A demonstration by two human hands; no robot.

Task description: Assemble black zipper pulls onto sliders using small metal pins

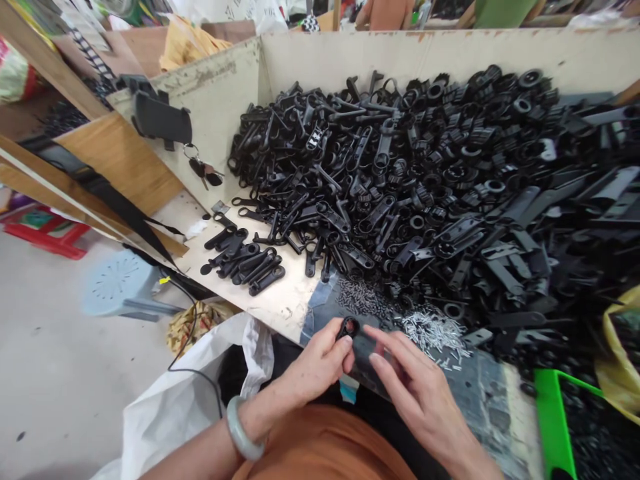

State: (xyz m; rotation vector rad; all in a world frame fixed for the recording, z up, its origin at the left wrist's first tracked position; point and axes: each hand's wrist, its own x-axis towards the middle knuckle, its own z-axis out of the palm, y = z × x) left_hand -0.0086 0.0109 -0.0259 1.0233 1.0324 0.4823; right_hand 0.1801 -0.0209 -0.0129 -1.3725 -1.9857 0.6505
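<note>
Near the bench's front edge, my left hand [323, 357] is closed on a black plastic part with a ring-shaped end [350, 327]; the rest of that part is hidden by my fingers. My right hand [413, 373] is just to its right, fingers stretched out and apart, the index fingertip close to the ring. I see nothing between those fingers. Beyond my hands lie a heap of small dark screws [363, 299] and a heap of silver pins [435, 337]. A group of similar black parts [245, 260] rests on the board to the left.
A large pile of black plastic parts [380, 167] fills the walled bench. A black holder [163, 120] with keys [205, 170] hangs on the left wall. To the right stands a green bin [553, 417] beside a yellow sack [623, 347]. A blue stool [117, 280] stands left.
</note>
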